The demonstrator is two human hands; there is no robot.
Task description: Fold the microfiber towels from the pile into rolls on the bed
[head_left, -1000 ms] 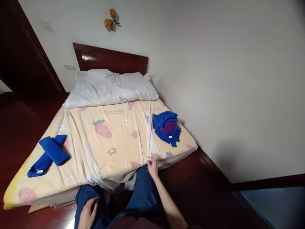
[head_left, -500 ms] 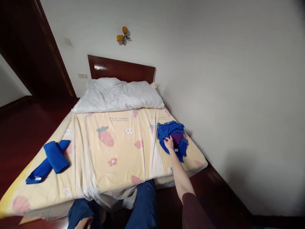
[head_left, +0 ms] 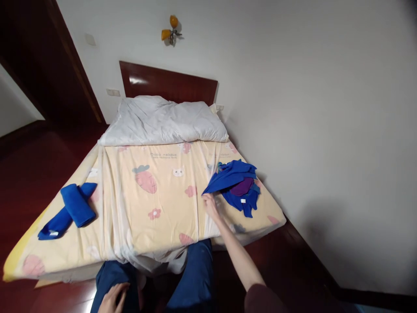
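Note:
My right hand (head_left: 210,205) pinches the corner of a blue cloth (head_left: 228,177) and draws it out to the left from a heap. Under it lie a purple cloth (head_left: 241,187) and more blue cloths (head_left: 249,203), one with a white tag. My left hand (head_left: 113,297) rests on my left knee, fingers apart and holding nothing. Across the bed to the left lie a rolled blue cloth (head_left: 78,206) and, crossing under it, another blue cloth (head_left: 55,227) with a white tag.
The bed (head_left: 169,200) has a cream sheet with pink prints. A grey-white quilt (head_left: 166,121) lies folded before the dark headboard (head_left: 169,84). A white wall (head_left: 312,130) runs along the right side. My legs (head_left: 195,278) are at the bed's near edge.
My right hand has moved left, pulling a blue cloth's corner out from the heap. My left hand has come further up into view on my knee. The camera view has tilted slightly downward.

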